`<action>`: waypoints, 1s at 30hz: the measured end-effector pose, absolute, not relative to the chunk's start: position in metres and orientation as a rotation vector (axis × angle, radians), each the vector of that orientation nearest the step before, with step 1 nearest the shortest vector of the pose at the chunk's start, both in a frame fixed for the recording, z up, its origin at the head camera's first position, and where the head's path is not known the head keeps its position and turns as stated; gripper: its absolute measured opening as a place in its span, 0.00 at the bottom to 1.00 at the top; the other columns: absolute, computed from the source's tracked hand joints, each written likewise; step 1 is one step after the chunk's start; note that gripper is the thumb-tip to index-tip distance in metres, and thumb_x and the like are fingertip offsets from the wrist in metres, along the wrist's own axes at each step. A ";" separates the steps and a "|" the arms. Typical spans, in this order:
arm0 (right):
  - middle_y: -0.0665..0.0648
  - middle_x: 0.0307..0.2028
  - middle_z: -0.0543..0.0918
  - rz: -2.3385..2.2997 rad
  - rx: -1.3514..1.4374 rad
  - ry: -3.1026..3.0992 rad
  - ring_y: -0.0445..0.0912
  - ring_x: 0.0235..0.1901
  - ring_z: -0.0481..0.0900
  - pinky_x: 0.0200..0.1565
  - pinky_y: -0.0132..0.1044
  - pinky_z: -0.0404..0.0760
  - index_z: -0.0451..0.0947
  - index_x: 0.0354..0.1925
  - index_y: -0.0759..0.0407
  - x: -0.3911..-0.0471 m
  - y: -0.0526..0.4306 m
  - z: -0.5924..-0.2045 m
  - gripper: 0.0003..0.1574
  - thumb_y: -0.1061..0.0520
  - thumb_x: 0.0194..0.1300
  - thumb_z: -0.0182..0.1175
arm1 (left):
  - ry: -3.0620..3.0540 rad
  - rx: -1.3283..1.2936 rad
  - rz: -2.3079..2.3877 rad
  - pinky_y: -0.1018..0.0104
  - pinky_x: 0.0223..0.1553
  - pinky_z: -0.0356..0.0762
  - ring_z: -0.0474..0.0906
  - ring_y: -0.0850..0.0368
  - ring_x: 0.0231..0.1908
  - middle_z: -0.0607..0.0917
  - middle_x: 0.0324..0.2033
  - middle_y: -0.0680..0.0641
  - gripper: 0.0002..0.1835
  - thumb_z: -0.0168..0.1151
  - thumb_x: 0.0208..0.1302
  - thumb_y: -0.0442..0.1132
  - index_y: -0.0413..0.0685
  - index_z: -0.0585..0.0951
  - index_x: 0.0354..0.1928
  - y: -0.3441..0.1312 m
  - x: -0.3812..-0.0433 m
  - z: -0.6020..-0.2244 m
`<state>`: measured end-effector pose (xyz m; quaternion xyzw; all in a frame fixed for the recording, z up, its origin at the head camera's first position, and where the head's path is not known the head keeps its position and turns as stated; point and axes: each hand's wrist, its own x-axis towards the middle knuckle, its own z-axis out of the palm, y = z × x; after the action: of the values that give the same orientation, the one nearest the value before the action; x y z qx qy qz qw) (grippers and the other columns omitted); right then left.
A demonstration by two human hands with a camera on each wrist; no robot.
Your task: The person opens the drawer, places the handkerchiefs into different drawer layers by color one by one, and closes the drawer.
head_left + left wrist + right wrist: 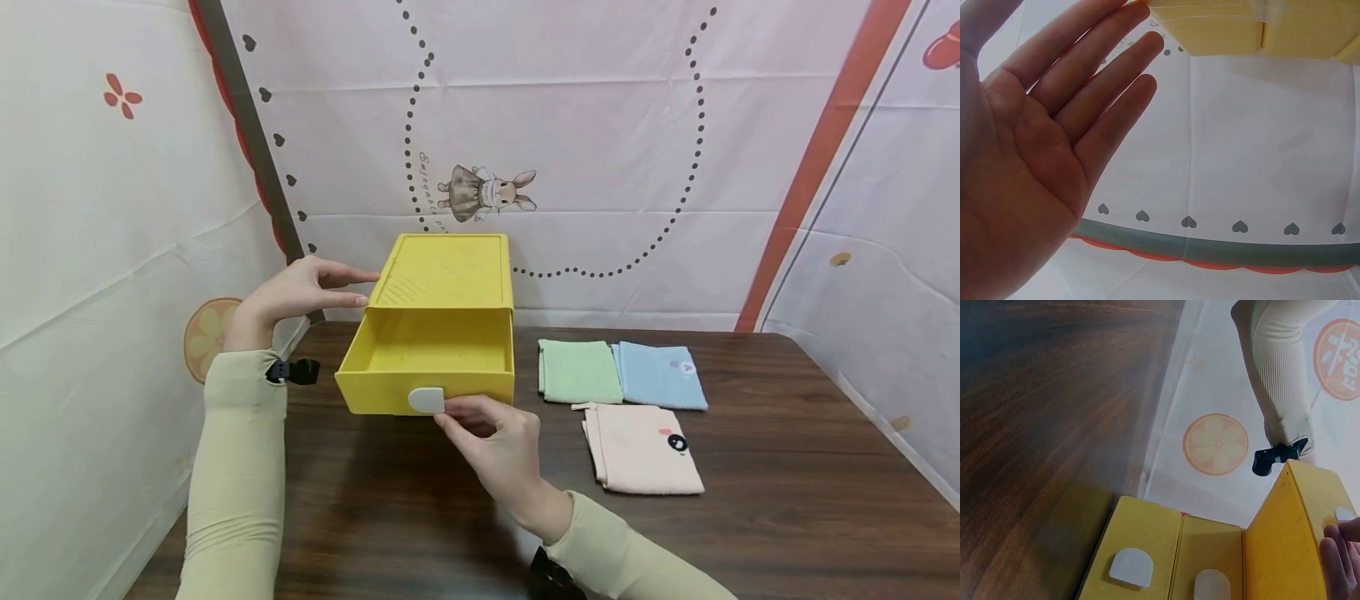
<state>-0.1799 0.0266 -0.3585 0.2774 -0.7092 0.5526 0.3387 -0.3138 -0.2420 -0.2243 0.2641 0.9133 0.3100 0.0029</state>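
A yellow drawer cabinet [454, 273] stands in the middle of the head view, its top drawer [472, 384] pulled out toward me. Nothing lies on the visible floor of that drawer. My right hand [504, 446] pinches the white tab handle [426, 401] on the drawer front between thumb and fingers. My left hand [300, 290] is at the cabinet's upper left side, with straight fingers whose tips touch it. In the right wrist view, two lower drawers, one with a white tab [1132, 567], are pushed in beneath the open one.
To the cabinet's right lie a folded green cloth [581, 372], a folded blue cloth [660, 375] and a folded pink cloth [643, 454] on the dark wooden table [780, 467]. Printed fabric [600, 150] hangs behind and at both sides.
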 end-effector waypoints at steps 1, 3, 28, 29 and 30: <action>0.48 0.29 0.84 1.444 0.727 -1.844 0.34 0.26 0.80 0.28 0.26 0.78 0.82 0.33 0.53 -0.179 0.027 -0.359 0.08 0.56 0.49 0.66 | 2.865 0.826 0.967 0.55 0.46 0.73 0.74 0.58 0.47 0.78 0.50 0.51 0.26 0.64 0.51 0.49 0.52 0.75 0.54 -0.241 -0.312 -0.223; 0.48 0.29 0.84 1.454 0.737 -1.835 0.34 0.27 0.81 0.28 0.26 0.78 0.81 0.33 0.53 -0.179 0.027 -0.359 0.08 0.57 0.50 0.66 | 2.866 0.821 0.963 0.55 0.46 0.73 0.74 0.58 0.47 0.78 0.50 0.50 0.26 0.64 0.52 0.49 0.52 0.75 0.54 -0.240 -0.310 -0.222; 0.58 0.26 0.84 1.464 0.817 -1.767 0.41 0.24 0.82 0.26 0.31 0.79 0.81 0.31 0.64 -0.152 0.026 -0.340 0.09 0.67 0.45 0.67 | 2.845 0.823 0.984 0.53 0.47 0.72 0.73 0.54 0.50 0.77 0.51 0.51 0.25 0.64 0.52 0.48 0.54 0.75 0.54 -0.243 -0.313 -0.225; 0.58 0.26 0.84 1.460 0.824 -1.760 0.41 0.24 0.82 0.26 0.30 0.79 0.81 0.31 0.64 -0.152 0.026 -0.340 0.09 0.67 0.45 0.67 | 2.847 0.821 0.979 0.52 0.47 0.72 0.73 0.53 0.50 0.78 0.51 0.51 0.25 0.64 0.52 0.47 0.53 0.75 0.54 -0.241 -0.310 -0.223; 0.58 0.26 0.84 1.457 0.830 -1.752 0.41 0.23 0.82 0.26 0.30 0.79 0.81 0.31 0.64 -0.153 0.026 -0.340 0.10 0.67 0.45 0.67 | 2.848 0.826 0.977 0.53 0.47 0.72 0.73 0.54 0.50 0.78 0.50 0.51 0.25 0.64 0.52 0.47 0.53 0.75 0.54 -0.241 -0.309 -0.222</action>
<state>-0.1526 0.0262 -0.3401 0.3205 -0.6766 0.5626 0.3507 -0.3093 -0.2407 -0.2223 0.2644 0.9122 0.3128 0.0097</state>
